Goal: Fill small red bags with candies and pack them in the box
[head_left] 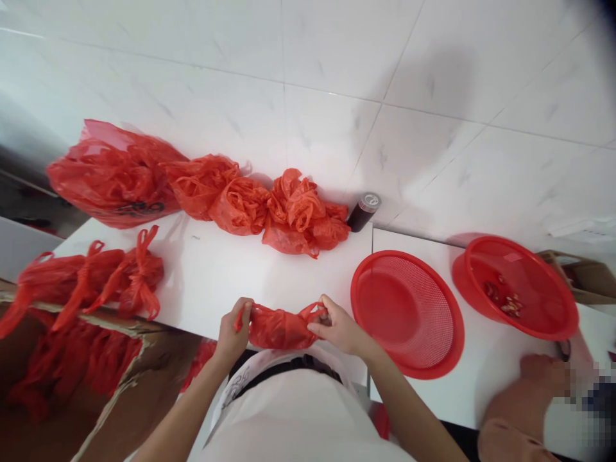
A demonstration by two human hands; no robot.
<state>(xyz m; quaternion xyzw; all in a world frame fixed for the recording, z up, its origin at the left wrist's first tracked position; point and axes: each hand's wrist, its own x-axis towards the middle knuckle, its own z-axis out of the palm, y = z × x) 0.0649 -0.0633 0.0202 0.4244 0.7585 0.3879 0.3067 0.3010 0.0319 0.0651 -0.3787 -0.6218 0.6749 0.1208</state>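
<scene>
A small red plastic bag (282, 328) is stretched between my two hands at the table's front edge, close to my body. My left hand (234, 328) is closed round one handle of it. At the other end, my right hand (337, 325) pinches the opposite handle between thumb and fingers. The bag looks filled, but its contents are hidden by the plastic. Just right of my right hand stands a red mesh basket (407, 313) with nothing visible in it.
Crumpled red bags (240, 204) line the wall beside a dark can (364, 212). Tied red bags (139, 276) lie at the left edge, above a cardboard box (158, 366) holding more. A red basin (524, 282) contains small pieces. Another person's arm (520, 398) is at right.
</scene>
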